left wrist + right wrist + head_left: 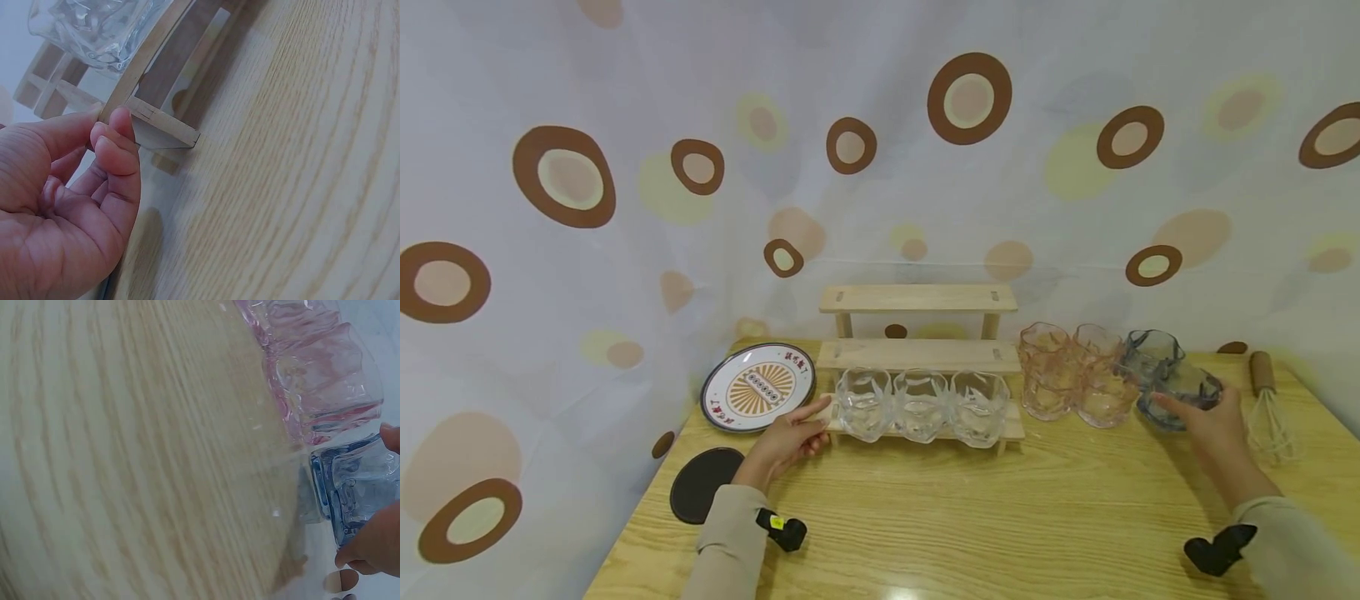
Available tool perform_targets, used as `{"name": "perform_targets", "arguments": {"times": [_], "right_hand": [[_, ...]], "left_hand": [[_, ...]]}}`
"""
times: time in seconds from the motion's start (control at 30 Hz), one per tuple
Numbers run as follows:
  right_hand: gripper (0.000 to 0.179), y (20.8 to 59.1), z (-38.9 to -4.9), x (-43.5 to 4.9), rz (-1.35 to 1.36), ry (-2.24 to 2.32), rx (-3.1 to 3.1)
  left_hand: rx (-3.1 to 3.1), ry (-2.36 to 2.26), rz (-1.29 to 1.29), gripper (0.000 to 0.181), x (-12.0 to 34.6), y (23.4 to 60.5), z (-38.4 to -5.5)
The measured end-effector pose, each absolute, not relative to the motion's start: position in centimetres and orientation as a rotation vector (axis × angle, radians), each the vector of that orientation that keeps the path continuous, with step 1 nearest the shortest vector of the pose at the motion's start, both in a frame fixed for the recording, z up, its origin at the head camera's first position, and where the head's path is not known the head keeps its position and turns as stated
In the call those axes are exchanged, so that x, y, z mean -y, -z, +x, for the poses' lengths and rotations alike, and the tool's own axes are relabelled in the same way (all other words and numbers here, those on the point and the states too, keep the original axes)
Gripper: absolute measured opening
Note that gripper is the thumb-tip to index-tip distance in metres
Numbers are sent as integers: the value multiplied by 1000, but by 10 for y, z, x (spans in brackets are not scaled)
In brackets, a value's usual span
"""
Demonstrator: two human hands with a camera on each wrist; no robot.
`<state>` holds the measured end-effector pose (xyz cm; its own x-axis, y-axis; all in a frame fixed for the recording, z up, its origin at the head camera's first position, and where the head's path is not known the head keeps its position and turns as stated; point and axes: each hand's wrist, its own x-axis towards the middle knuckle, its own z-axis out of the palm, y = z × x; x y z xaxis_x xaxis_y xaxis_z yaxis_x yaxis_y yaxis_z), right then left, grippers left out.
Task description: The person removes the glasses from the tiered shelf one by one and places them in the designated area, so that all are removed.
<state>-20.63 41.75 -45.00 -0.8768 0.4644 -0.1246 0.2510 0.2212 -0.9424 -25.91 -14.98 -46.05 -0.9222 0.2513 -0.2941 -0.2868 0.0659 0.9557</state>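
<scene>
Glass (357, 484), blue, in right fingers (362, 549), whisk (1267, 404) head-view only

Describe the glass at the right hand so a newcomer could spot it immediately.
Right of the tiered rack on the wooden table come pink glasses, then two blue ones. The one meant is the nearer blue glass, the only one the right hand grips.

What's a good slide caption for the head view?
Left hand grips a wooden rack bearing three clear glasses; right hand holds a blue glass.
</scene>
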Motion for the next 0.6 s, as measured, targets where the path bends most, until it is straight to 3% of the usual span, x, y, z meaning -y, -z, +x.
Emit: {"name": "perform_targets", "arguments": {"times": [0.6], "right_hand": [[114, 463, -217, -414, -748, -1830, 2220]], "left_hand": [[-1988, -1889, -35, 47, 151, 460, -260]]}}
